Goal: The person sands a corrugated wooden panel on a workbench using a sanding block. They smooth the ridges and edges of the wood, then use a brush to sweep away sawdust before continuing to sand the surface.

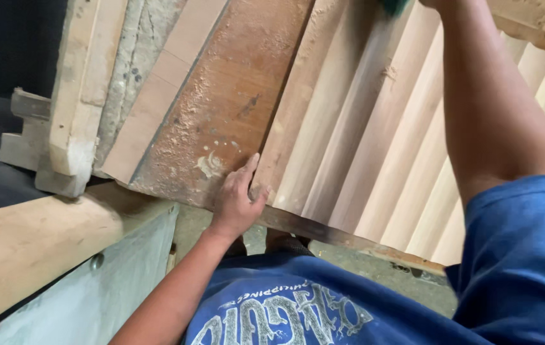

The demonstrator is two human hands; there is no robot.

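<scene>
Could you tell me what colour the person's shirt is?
Blue shirt, pale print; head view.

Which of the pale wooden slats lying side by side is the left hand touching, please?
The left hand rests on the leftmost slat, the one bordering the dark, sawdust-covered board.

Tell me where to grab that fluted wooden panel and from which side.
Grip the fluted panel by its near lower edge, coming from the person's side. That edge lies exposed at the bench front, where the left hand already rests, fingers on top. The right hand is out of view.

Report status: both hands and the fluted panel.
Left hand flat on fluted wooden panel's near edge. Right hand mostly out of frame, top. Sawdust on brown board alongside.
</scene>
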